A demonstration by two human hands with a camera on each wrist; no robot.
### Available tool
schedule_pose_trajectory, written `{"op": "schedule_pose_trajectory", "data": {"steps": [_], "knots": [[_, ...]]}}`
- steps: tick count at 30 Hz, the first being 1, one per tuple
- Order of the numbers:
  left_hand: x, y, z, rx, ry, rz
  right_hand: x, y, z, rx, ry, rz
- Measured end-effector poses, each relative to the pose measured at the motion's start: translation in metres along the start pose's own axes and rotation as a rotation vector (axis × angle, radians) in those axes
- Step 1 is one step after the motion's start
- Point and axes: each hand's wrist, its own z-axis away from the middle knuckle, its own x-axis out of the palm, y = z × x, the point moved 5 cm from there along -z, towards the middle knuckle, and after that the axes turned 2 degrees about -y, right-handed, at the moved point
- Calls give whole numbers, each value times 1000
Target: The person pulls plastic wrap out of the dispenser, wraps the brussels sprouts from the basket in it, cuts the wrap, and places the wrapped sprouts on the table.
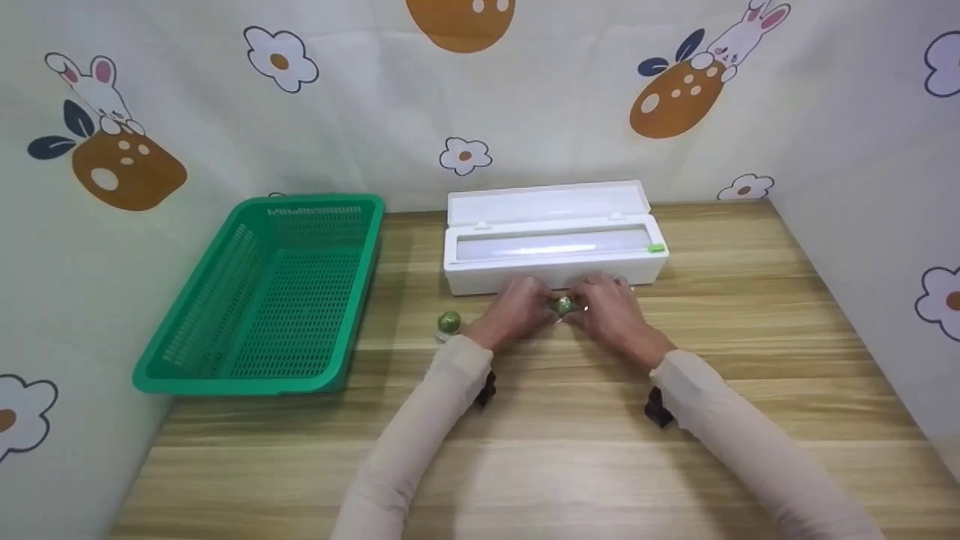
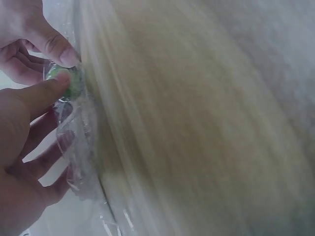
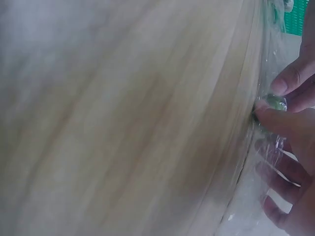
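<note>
Between my two hands, just before the white box, is a small round green thing (image 1: 564, 304) in clear plastic wrap; its exact kind cannot be told. My left hand (image 1: 520, 307) pinches it from the left, the thumb lying over the green in the left wrist view. From the other side my right hand (image 1: 611, 315) pinches it, thumb tip on the green in the right wrist view. Loose crinkled plastic wrap (image 2: 81, 137) spreads around the fingers. Left of my left wrist sits a second wrapped green ball (image 1: 449, 322) on the table.
A white cling film dispenser (image 1: 480, 279) stands behind my hands, lid raised, with a green slider (image 1: 656, 247) at its right end. On the left is a green plastic basket (image 1: 352, 300). The wooden table (image 1: 555, 465) meets patterned cloth walls (image 1: 360, 112) at back and sides.
</note>
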Motion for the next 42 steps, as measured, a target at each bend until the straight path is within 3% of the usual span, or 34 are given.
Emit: {"op": "schedule_pose_trajectory", "data": {"steps": [8, 13, 18, 23, 30, 38, 42], "knots": [[1, -2, -1, 14, 33, 45, 1, 3, -1, -46, -42, 4], [1, 0, 1, 31, 13, 58, 1, 4, -1, -45, -44, 6], [2, 0, 2, 25, -11, -3, 0, 2, 0, -83, -38, 17], [3, -1, 2, 26, 22, -65, -1, 2, 1, -114, -69, -11], [4, -5, 3, 15, 18, 18, -1, 2, 0, -120, -118, -48], [3, -9, 5, -1, -28, 109, -2, -2, -2, -96, -62, -73], [3, -11, 5, -15, -27, 113, -2, -3, -3, -95, -76, -96]]}}
